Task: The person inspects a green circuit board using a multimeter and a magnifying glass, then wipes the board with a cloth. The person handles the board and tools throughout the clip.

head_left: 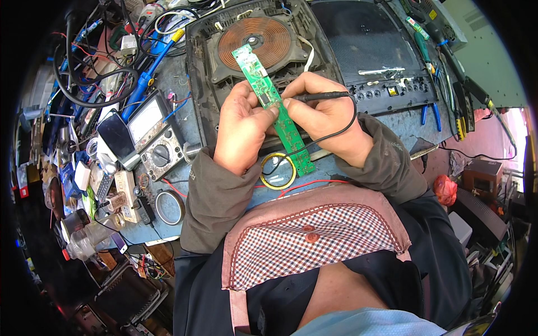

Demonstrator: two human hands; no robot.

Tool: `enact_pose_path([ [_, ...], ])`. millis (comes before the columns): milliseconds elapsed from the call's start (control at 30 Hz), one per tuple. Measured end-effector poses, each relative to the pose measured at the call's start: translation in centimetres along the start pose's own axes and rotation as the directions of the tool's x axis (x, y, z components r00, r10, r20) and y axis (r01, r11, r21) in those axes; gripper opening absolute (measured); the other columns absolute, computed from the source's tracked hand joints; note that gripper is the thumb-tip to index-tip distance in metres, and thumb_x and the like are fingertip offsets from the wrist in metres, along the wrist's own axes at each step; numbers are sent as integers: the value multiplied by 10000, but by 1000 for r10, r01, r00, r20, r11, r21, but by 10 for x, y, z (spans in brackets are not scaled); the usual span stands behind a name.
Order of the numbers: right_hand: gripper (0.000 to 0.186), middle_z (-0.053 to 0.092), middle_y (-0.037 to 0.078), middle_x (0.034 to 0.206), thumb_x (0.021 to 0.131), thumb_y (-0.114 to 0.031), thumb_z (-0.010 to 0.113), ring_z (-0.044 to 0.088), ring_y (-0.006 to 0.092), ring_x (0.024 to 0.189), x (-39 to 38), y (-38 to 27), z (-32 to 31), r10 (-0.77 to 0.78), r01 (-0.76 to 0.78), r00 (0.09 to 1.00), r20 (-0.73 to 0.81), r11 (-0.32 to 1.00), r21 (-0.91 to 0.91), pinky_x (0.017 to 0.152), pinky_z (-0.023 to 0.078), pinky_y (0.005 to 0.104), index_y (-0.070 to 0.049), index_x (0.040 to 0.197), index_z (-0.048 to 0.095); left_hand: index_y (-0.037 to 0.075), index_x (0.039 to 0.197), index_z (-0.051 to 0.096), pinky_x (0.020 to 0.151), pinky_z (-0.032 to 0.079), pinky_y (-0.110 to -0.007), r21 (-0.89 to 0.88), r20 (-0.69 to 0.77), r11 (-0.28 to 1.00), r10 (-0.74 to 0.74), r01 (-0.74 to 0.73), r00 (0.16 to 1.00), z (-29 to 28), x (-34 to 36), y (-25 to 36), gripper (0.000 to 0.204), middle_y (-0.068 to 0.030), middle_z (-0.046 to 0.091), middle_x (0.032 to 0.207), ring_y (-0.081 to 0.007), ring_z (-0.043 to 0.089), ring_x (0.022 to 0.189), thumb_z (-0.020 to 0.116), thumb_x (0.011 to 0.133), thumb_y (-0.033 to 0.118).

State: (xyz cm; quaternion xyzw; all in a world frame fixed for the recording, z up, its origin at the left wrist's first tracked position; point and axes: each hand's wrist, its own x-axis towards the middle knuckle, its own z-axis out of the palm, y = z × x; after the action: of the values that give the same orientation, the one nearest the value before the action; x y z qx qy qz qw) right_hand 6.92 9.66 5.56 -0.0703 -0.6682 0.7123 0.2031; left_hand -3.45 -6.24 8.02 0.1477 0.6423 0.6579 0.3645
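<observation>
Pinching a green board [284, 127] between thumb and fingers, the left hand [241, 127] holds it aslant, lower end toward the tabletop's [412, 124] near edge. The right hand [330, 116] pinches a probe [322, 96] beside it; whether its tip touches, I cannot tell.

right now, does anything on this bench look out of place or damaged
The square black casing lies open, grimy inside, its round copper-coloured coil exposed, while a long green circuit board is held in the left hand. At upper left, a thick black cable sprawls untidily. No spill or clear breakage shows.
</observation>
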Motion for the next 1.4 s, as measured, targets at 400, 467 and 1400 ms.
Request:
enact_pose_path([
  [400,111,750,100,881,948,-43,716,695,107,780,0,1,-1,-28,28,1000,-6,999,-24,660,565,285,61,985,705,-40,1408,530,704,617,-251,6,-2,1000,-2,2,1000,-1,0,0,442,-104,753,1183,-152,756,927,629,981,-97],
  [467,112,750,101,880,945,-44,716,691,114,772,0,-1,-2,-8,8,1000,-8,1000,-19,660,562,290,60,985,707,-39,1406,531,705,618,-253,4,5,1000,-9,9,1000,-2,0,-2,439,-103,753,1183,-154,757,931,627,981,-98],
  [1400,117,723,138,897,909,-62,724,708,226,814,0,2,1,-134,131,991,-7,979,-158,718,555,360,29,981,717,-42,1413,528,698,607,-243,-4,-4,1000,16,-16,1000,-1,1,-3,443,-102,748,1198,-145,750,929,627,984,-89],
])
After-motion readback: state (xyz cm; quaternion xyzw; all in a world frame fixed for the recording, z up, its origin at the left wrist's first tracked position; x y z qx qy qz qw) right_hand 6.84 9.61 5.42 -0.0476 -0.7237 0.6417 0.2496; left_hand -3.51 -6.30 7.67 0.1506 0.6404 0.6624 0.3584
